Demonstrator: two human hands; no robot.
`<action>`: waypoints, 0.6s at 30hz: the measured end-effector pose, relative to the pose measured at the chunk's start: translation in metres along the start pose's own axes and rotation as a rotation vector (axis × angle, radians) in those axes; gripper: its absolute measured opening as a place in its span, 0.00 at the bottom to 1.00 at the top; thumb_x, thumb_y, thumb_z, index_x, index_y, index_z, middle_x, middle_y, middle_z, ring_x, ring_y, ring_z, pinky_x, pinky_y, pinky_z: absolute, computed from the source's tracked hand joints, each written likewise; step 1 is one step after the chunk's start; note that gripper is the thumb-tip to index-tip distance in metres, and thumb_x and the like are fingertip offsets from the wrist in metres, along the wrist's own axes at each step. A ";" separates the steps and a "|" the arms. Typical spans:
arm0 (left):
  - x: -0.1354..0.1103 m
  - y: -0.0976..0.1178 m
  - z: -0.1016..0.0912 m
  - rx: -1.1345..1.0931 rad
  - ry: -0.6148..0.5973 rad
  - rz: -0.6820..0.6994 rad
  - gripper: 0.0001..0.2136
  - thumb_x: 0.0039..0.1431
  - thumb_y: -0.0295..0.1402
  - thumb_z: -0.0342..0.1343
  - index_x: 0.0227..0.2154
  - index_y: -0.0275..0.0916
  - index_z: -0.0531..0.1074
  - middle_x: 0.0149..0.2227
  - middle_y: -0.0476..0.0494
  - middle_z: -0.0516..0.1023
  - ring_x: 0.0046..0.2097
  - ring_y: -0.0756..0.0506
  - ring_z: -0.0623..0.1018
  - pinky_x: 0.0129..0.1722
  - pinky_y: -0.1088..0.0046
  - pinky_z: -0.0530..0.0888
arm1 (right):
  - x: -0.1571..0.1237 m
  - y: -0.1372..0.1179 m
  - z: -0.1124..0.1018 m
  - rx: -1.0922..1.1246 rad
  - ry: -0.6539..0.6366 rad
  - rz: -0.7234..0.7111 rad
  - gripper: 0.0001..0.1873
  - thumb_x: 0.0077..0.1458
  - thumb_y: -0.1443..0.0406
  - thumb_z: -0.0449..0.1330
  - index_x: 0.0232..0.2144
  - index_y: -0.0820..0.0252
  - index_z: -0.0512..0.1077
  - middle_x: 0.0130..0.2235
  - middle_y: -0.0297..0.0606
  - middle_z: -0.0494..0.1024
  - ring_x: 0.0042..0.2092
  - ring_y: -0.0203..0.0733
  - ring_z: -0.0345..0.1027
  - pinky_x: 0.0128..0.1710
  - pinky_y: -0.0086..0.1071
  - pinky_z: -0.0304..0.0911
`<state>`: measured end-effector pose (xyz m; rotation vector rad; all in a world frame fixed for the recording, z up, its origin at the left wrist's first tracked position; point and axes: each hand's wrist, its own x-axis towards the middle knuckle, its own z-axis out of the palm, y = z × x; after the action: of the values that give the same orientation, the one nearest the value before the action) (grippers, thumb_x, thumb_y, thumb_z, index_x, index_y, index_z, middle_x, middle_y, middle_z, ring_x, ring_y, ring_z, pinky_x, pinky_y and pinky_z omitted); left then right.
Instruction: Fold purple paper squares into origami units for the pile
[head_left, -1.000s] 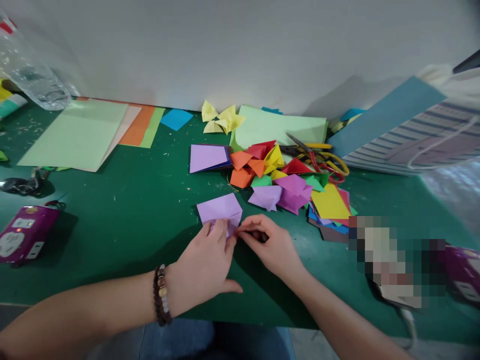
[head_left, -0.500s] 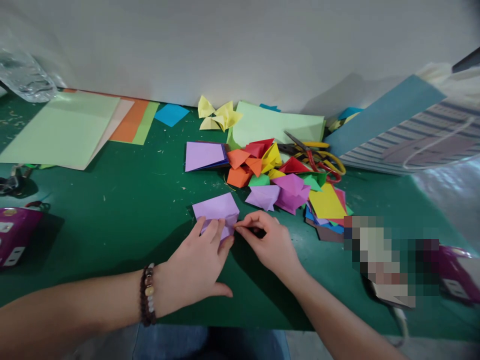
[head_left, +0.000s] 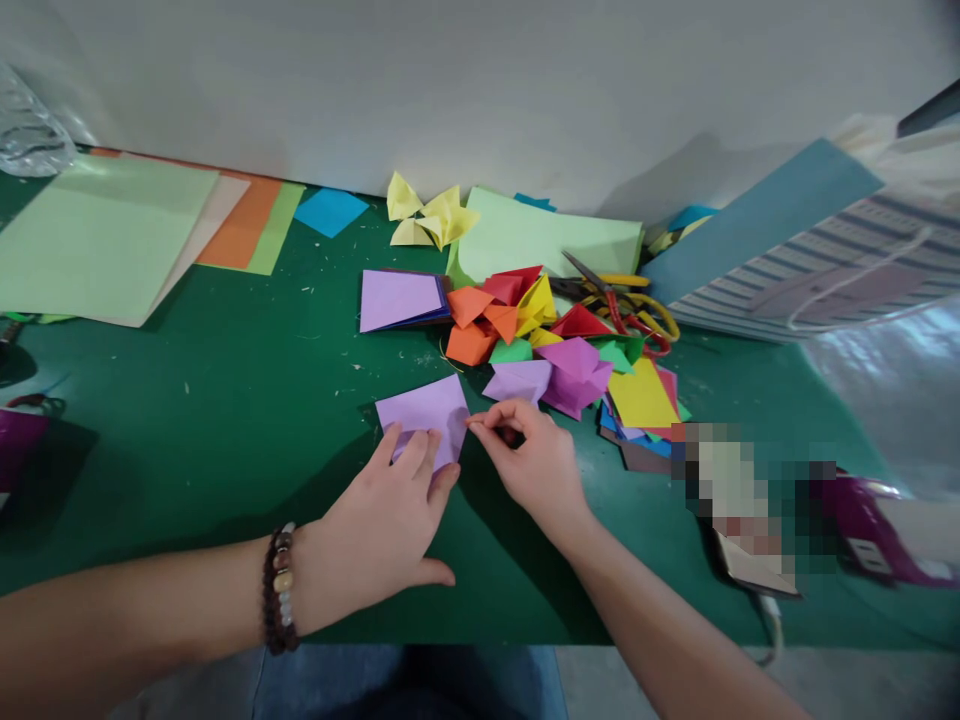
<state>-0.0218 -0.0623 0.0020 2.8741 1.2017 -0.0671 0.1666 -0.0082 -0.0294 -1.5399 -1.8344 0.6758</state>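
Observation, head view. We record a folded sheet of lilac origami paper (head_left: 424, 412) lying flat on the green counter (head_left: 187, 460), near the middle of the view and just in front of the heap of coloured paper.

Left hand (head_left: 379, 510): spread open, palm down, with its fingers (head_left: 409, 450) resting on the near part of the sheet and gripping nothing. A beaded bracelet (head_left: 279, 590) sits at the wrist.

Right hand (head_left: 531, 465): curled, with thumb and forefinger closed together at the sheet's right edge. The fingers (head_left: 487, 418) touch that edge, but we cannot tell whether paper is pinched between them.

Surroundings: beyond the sheet lies a heap of folded origami pieces (head_left: 517, 325) in orange, red, yellow, green and lilac. Yellow-handled scissors (head_left: 626, 305) rest on its far right side, and a stack of paper squares with a lilac top sheet (head_left: 397, 300) lies at its left. Yellow folded pieces (head_left: 427, 218) stand near the wall. Pale green sheets (head_left: 105, 235) lie at far left, and a striped paper bag (head_left: 810, 280) lies at right. A pixelated patch (head_left: 750, 495) hides whatever lies at lower right.
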 end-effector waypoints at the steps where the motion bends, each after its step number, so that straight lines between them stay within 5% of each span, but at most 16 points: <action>1: 0.000 0.000 0.000 0.000 0.000 0.001 0.43 0.49 0.62 0.53 0.57 0.28 0.65 0.57 0.23 0.66 0.58 0.31 0.63 0.59 0.49 0.57 | 0.000 0.000 0.000 -0.003 0.003 -0.001 0.06 0.54 0.62 0.59 0.27 0.55 0.65 0.33 0.37 0.82 0.32 0.43 0.73 0.38 0.39 0.65; 18: 0.000 -0.008 -0.007 -0.055 -0.028 0.024 0.41 0.46 0.60 0.58 0.56 0.31 0.66 0.58 0.24 0.65 0.59 0.30 0.64 0.57 0.50 0.58 | 0.001 0.010 0.003 0.059 0.059 0.068 0.09 0.54 0.59 0.60 0.28 0.55 0.64 0.34 0.37 0.81 0.31 0.41 0.73 0.30 0.33 0.64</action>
<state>-0.0270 -0.0566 0.0093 2.8294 1.1461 -0.0721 0.1708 -0.0055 -0.0382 -1.5730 -1.7109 0.7027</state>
